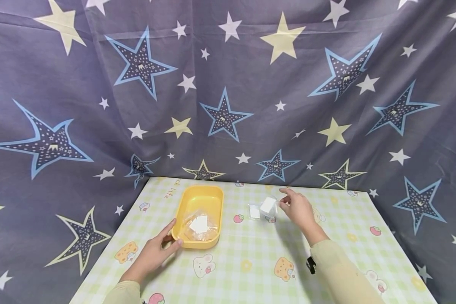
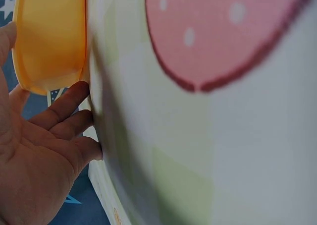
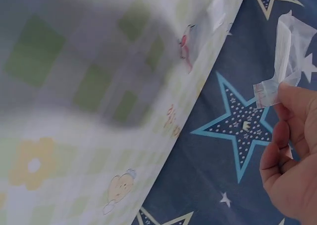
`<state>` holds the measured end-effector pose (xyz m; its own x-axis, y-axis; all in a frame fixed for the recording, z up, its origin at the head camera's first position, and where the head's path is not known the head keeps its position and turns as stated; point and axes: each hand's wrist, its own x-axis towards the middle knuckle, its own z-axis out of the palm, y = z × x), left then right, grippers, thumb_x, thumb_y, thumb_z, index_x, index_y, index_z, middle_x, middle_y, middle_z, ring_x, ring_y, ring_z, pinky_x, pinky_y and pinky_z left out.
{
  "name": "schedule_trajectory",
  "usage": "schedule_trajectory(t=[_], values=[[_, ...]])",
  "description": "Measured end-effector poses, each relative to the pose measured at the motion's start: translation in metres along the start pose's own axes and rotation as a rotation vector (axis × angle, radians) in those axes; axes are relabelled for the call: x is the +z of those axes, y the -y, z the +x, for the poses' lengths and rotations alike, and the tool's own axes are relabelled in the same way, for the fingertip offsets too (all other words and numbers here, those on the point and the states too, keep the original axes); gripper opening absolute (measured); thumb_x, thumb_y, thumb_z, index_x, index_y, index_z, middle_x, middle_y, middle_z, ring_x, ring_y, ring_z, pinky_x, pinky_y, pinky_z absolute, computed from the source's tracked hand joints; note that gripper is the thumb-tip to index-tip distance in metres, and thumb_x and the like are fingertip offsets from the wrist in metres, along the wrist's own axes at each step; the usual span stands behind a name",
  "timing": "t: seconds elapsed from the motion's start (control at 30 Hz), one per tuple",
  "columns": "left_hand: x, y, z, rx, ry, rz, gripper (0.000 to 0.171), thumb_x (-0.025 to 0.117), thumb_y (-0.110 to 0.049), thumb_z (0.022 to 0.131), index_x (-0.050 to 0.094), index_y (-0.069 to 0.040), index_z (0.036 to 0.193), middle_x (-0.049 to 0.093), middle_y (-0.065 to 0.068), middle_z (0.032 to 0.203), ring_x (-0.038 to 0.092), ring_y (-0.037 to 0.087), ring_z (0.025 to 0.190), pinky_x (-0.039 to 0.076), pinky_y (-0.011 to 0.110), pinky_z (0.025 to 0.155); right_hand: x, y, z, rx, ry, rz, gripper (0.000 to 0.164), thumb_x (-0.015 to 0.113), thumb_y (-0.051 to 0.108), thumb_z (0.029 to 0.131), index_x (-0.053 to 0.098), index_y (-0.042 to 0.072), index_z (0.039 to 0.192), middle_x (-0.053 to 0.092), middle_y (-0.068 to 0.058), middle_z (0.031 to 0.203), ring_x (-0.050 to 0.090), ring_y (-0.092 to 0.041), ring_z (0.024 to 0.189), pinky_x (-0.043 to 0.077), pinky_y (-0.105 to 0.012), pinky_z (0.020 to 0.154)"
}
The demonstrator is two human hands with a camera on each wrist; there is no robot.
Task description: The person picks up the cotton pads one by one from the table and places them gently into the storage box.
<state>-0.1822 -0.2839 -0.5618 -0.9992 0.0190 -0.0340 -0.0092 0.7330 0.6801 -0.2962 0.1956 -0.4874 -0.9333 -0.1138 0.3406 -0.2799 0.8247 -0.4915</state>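
Observation:
My right hand [image 1: 299, 210] pinches the edge of a small clear zip bag [image 1: 267, 205] with a white, flat piece inside, held above the table. In the right wrist view, thumb and fingers grip this bag [image 3: 285, 56] near its seal strip. Just left of it, a similar small clear bag [image 1: 254, 212] with a white piece lies on the cloth. My left hand [image 1: 153, 255] holds the near left corner of a yellow plastic tray [image 1: 207, 191], thumb on the near side and fingers along the left wall. Clear bags with a white piece [image 1: 199, 224] lie in the tray's near half.
A checked green-and-white tablecloth [image 1: 247, 249] with cartoon prints covers the table. Behind it and at both sides hangs a dark curtain [image 1: 228, 160] with a star pattern, close against the table's back edge.

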Motion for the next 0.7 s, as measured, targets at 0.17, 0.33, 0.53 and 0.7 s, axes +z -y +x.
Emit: schedule_trajectory(t=[0.17, 0.33, 0.53, 0.7], values=[[0.0, -0.001, 0.0, 0.003, -0.006, -0.009, 0.084, 0.066, -0.061, 0.101, 0.026, -0.037, 0.171, 0.07, 0.014, 0.144, 0.054, 0.046, 0.147, 0.032, 0.071, 0.125, 0.003, 0.01, 0.001, 0.002, -0.04, 0.098, 0.047, 0.082, 0.012, 0.093, 0.069, 0.006, 0.138, 0.084, -0.01, 0.098, 0.079, -0.035, 0.095, 0.062, -0.055, 0.09], [0.001, -0.001, -0.001, 0.004, -0.01, -0.011, 0.084, 0.067, -0.06, 0.101, 0.027, -0.037, 0.171, 0.071, 0.014, 0.144, 0.055, 0.046, 0.146, 0.033, 0.071, 0.125, 0.008, 0.018, 0.003, -0.001, -0.059, 0.159, 0.046, 0.083, 0.013, 0.093, 0.071, 0.006, 0.136, 0.084, -0.011, 0.098, 0.079, -0.035, 0.094, 0.063, -0.053, 0.09], [0.0, 0.002, -0.001, 0.007, -0.012, -0.011, 0.084, 0.066, -0.062, 0.101, 0.026, -0.039, 0.171, 0.07, 0.012, 0.146, 0.053, 0.045, 0.148, 0.032, 0.072, 0.125, 0.012, 0.03, 0.005, -0.012, -0.065, 0.193, 0.044, 0.084, 0.014, 0.092, 0.073, 0.007, 0.134, 0.083, -0.011, 0.096, 0.078, -0.034, 0.093, 0.063, -0.052, 0.09], [0.0, 0.002, -0.001, 0.009, -0.01, -0.011, 0.085, 0.065, -0.063, 0.1, 0.026, -0.038, 0.171, 0.069, 0.012, 0.146, 0.051, 0.046, 0.149, 0.031, 0.072, 0.125, 0.016, 0.041, 0.007, -0.016, -0.046, 0.218, 0.043, 0.083, 0.016, 0.094, 0.072, 0.007, 0.135, 0.084, -0.01, 0.096, 0.078, -0.033, 0.093, 0.063, -0.052, 0.09]])
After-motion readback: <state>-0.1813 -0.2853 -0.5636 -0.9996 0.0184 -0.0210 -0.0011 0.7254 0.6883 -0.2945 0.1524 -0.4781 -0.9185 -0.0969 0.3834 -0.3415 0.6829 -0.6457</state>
